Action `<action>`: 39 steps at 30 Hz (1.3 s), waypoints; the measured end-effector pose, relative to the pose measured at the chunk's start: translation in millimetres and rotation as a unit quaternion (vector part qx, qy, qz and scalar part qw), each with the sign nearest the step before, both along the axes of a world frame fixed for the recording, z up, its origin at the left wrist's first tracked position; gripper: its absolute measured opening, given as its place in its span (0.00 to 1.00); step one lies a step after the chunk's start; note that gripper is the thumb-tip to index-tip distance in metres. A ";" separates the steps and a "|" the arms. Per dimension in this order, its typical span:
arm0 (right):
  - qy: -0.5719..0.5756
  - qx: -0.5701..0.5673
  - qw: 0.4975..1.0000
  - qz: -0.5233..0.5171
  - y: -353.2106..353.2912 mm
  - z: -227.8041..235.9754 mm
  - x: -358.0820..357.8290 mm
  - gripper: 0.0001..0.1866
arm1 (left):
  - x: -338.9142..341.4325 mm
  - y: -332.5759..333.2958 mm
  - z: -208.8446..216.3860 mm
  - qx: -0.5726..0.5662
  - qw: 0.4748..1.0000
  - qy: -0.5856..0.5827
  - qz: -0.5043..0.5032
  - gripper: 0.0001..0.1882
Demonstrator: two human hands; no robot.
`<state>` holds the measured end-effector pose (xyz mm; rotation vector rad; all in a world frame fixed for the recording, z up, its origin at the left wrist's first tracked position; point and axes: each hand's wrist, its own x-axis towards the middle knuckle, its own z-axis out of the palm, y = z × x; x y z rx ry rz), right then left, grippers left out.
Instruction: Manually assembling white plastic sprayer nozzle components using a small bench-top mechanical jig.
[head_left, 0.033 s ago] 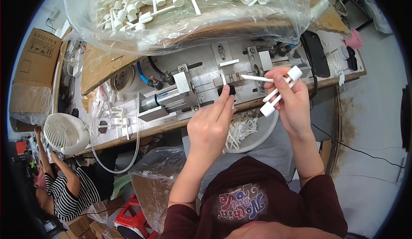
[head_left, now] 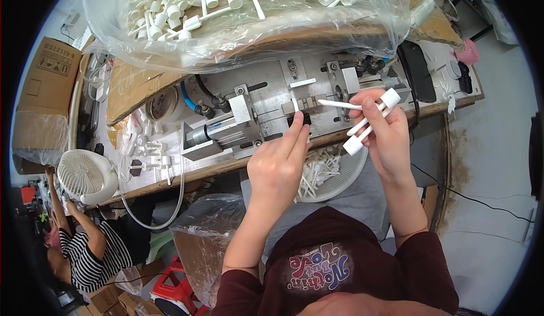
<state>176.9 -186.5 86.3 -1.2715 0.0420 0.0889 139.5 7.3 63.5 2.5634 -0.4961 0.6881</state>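
My left hand reaches to the metal clamping fixture on the bench. Its index and middle fingers point forward, close together, with the fingertips at the near end of a slim white plastic stick lying in the fixture's middle. The thumb is hidden. A black block sits beside those fingertips. To the right, my right hand is closed around several white capped sticks. One narrow tip points left toward the fixture, and another white cap hangs below the fingers.
A clear plastic bag heaped with white capped sticks lies behind the fixture on cardboard. Below the bench edge, a white basket holds more. A white fan and a hose stand left; a black phone-like slab lies right. Another person sits far left.
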 end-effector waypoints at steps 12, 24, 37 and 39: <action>0.007 0.041 0.999 0.019 -0.2 -1.5 -6.9 0.13 | 4.7 2.1 7.5 0.012 1.000 0.028 0.001 0.14; 0.060 0.095 0.990 0.082 20.8 -0.4 -15.9 0.11 | -19.2 3.1 38.9 -0.322 0.916 0.175 -0.163 0.20; -0.102 -0.055 0.993 -0.011 15.8 6.2 -15.2 0.12 | -6.6 3.9 -3.3 -0.065 0.997 0.022 -0.039 0.16; -0.130 -0.077 0.988 -0.031 19.1 8.3 -16.0 0.11 | -4.7 0.8 -0.9 -0.027 0.999 0.017 -0.008 0.15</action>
